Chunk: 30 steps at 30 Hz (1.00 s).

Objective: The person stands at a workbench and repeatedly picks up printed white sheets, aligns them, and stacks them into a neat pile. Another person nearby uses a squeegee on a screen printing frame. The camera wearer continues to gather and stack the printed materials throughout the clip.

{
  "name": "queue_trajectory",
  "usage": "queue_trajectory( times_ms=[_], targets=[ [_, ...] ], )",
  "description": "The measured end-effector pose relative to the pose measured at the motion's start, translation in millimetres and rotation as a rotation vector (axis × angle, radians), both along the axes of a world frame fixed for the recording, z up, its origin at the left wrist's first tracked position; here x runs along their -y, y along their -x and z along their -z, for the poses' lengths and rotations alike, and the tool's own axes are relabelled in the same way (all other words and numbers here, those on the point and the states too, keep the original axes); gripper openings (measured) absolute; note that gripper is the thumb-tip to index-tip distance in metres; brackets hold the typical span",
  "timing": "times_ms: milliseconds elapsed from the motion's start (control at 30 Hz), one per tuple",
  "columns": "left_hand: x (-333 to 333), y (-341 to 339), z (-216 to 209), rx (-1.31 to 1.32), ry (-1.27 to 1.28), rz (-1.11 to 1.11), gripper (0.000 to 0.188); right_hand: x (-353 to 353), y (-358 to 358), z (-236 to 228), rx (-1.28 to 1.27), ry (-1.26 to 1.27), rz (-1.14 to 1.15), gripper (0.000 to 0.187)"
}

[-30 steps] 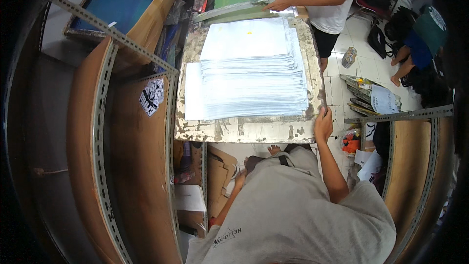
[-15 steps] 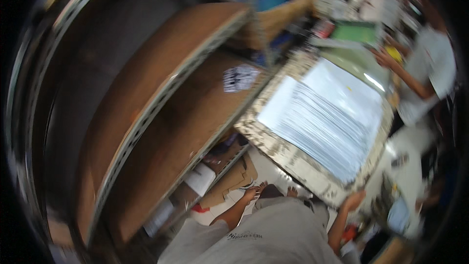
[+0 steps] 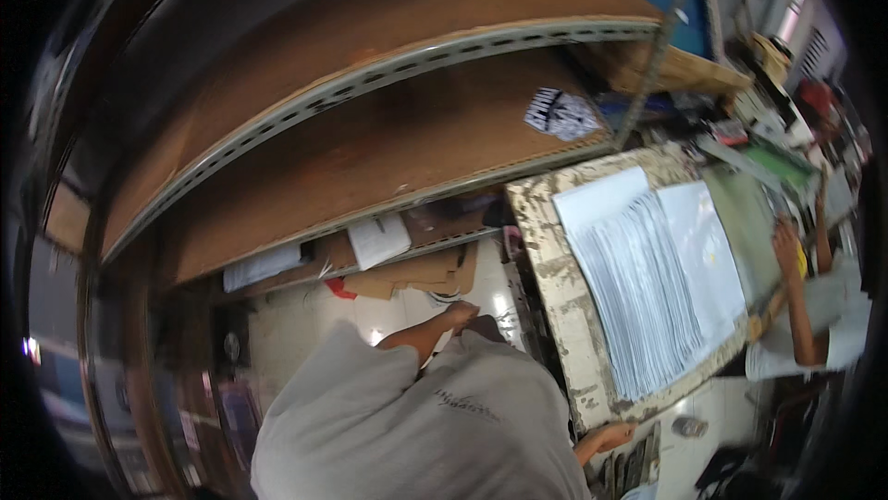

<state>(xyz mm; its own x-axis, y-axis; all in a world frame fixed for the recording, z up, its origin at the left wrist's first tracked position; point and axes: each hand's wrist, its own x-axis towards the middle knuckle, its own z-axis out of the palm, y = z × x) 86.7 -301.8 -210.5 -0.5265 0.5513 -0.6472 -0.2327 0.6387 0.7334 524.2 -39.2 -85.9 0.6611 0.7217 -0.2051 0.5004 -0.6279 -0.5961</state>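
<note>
My left hand (image 3: 460, 314) hangs in front of my waist, close to my grey shirt; its fingers are too small to read and nothing shows in it. Beside the near corner of a worn, cream-coloured table (image 3: 548, 264) is my right hand (image 3: 610, 436), with its fingers loosely extended and no object visible in it. Whether it touches the table edge I cannot tell. On the tabletop, a fanned stack of pale bluish-white sheets (image 3: 638, 301) overlaps in many thin layers. A flat white sheet (image 3: 708, 259) lies along its right side.
Metal-edged brown shelves (image 3: 388, 153) fill the left and front, with a black-and-white patterned piece (image 3: 561, 114) on one. Flattened cardboard (image 3: 416, 276) lies below. Another person's arm (image 3: 795, 292) reaches toward a green framed panel (image 3: 782, 167) at the right. A small object (image 3: 689, 426) is on the floor.
My view has turned, so the shelves lie more level and the table appears farther right. My right hand has shifted from the table's near edge to beside its near corner. The sheets remain on the table.
</note>
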Motion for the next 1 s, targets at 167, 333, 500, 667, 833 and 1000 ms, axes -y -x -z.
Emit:
queue_trajectory(
  times_ms=[167,333,500,667,833,1000],
  targets=[
    [1.5,19.8,-34.2,0.416,0.088,-0.270,0.051,-16.8,-21.1,0.0,-1.206,-0.257,0.432,0.065],
    [-93.2,71.8,-45.1,0.579,-0.274,-0.775,0.047,-60.8,-45.5,42.3,-0.973,-0.262,0.477,0.052],
    [-220.6,69.2,-144.0,0.357,-0.086,-0.909,0.063,-64.6,1.1,-17.7,-0.642,-0.161,0.512,0.056],
    [-255.9,67.6,-149.1,-0.359,0.724,-0.026,0.052,-61.1,8.6,0.5,-0.035,0.092,0.334,0.058],
    [-264.7,75.3,-143.6,-0.644,1.164,0.984,0.042,-70.2,27.0,-45.7,0.052,0.287,0.437,0.056],
    [-271.9,78.0,-146.3,-0.681,1.309,1.348,0.034,-76.2,35.7,-64.5,0.085,0.360,0.462,0.054]
  ],
)
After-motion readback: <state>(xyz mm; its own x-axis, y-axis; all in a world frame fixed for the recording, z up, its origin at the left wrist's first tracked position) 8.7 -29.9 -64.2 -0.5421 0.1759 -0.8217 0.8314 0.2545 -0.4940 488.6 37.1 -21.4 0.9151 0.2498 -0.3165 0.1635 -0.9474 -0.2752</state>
